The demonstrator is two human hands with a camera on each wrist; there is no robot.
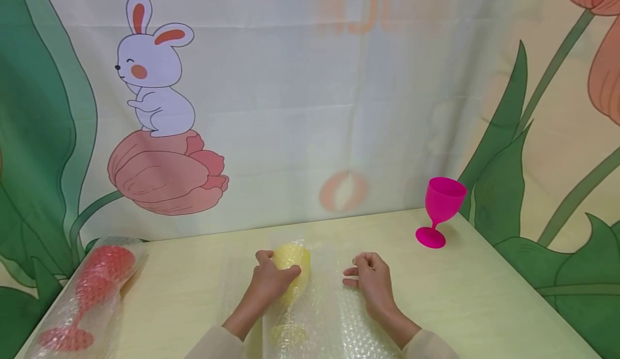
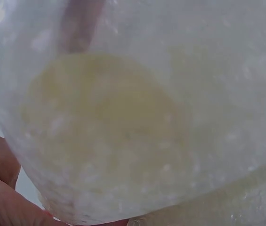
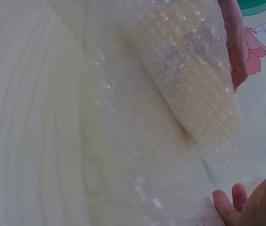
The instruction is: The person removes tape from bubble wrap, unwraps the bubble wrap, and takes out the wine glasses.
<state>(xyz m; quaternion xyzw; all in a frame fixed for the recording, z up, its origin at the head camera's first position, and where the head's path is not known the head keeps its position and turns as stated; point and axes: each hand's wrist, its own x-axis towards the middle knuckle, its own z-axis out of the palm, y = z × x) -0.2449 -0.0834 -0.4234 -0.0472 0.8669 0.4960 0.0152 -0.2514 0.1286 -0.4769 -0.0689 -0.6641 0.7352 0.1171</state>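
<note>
A yellow goblet [image 1: 296,262] lies on its side under clear bubble wrap [image 1: 356,321] in the middle of the table, its bowl pointing away from me. My left hand [image 1: 273,278] grips the wrapped bowl, thumb on the near side and fingers at the far left. In the left wrist view the goblet [image 2: 109,113] shows only as a blurred yellow shape through the plastic. To the right of it, my right hand [image 1: 374,281] hovers by the edge of the wrap with loosely bent fingers. The right wrist view shows its fingers [image 3: 224,205] beside the film, holding nothing visible.
A red goblet [image 1: 104,273] wrapped in bubble wrap lies at the table's left edge. At the back right stands an unwrapped magenta goblet [image 1: 444,200]. A printed curtain [image 1: 271,106] with a rabbit and flowers hangs behind the pale table [image 1: 179,294].
</note>
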